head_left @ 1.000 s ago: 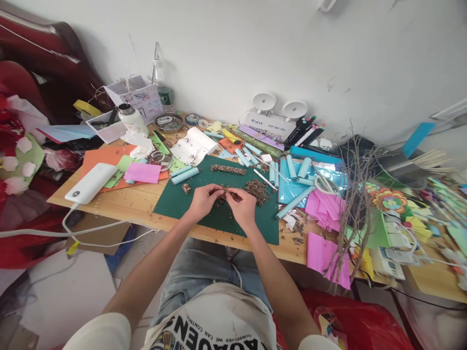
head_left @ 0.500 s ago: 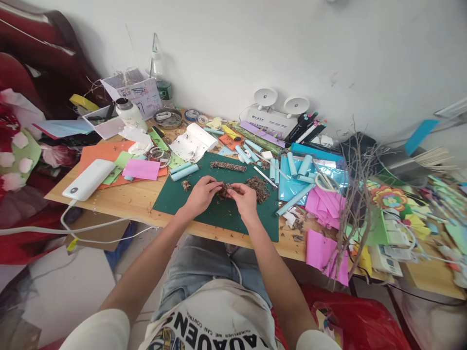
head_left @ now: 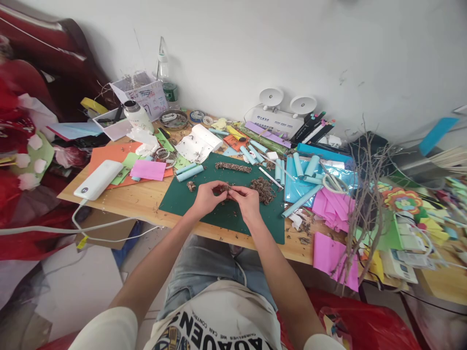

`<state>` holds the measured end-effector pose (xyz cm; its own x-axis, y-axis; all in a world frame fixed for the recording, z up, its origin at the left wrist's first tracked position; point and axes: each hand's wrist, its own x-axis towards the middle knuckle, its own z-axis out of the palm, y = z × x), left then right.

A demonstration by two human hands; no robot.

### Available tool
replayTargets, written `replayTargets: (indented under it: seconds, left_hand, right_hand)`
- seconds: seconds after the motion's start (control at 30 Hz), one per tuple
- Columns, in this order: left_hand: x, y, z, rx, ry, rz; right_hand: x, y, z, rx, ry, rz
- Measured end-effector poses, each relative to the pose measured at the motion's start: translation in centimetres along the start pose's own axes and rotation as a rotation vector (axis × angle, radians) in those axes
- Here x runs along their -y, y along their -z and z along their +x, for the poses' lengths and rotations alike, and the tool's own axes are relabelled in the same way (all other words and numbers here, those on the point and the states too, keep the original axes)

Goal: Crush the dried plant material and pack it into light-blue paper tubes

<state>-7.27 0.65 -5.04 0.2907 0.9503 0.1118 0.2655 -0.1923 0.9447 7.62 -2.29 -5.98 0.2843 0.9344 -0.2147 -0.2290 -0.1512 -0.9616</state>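
My left hand (head_left: pixel 207 198) and my right hand (head_left: pixel 248 201) meet over the green cutting mat (head_left: pixel 219 218). Between their fingertips they pinch a small brown clump of dried, crumbly plant bits (head_left: pixel 227 189), mostly covered by the fingers. Just right of my right hand lies a loose pile of the same brown bits (head_left: pixel 263 190). Beyond the hands rests a roll coated in brown bits (head_left: pixel 233 167). A smaller brown piece (head_left: pixel 190 185) sits left of my left hand, close to two pale blue paper tubes (head_left: pixel 189 173).
A white power bank (head_left: pixel 98 180) with a cable lies at the left. Further blue tubes (head_left: pixel 302 200), pink paper (head_left: pixel 333 209) and upright dry twigs (head_left: pixel 361 209) crowd the right. Behind stand a white bottle (head_left: pixel 138 116) and a two-headed lamp unit (head_left: pixel 273 121).
The view has shifted slightly, so everything sits further right. My fingers have drawn closer together around the brown clump, and less of it shows.
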Motion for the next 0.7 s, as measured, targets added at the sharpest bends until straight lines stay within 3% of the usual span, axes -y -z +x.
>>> replayTargets:
  seconds: [0.2,0.3,0.53,0.7]
  left_hand:
    - [0.9,0.0,0.0,-0.106,0.145,-0.22]
    - [1.1,0.5,0.0,-0.093,0.162,-0.233]
    - [1.2,0.8,-0.3,-0.03,-0.172,0.362]
    - [1.5,1.0,-0.2,-0.075,-0.264,0.466]
  right_hand:
    - [0.5,0.2,-0.3,-0.063,-0.049,0.144]
    - [0.6,0.5,-0.2,-0.046,-0.057,0.132]
    - [-0.3,0.6,0.4,-0.002,0.063,-0.129]
    - [-0.4,0.8,0.5,-0.026,0.175,-0.234]
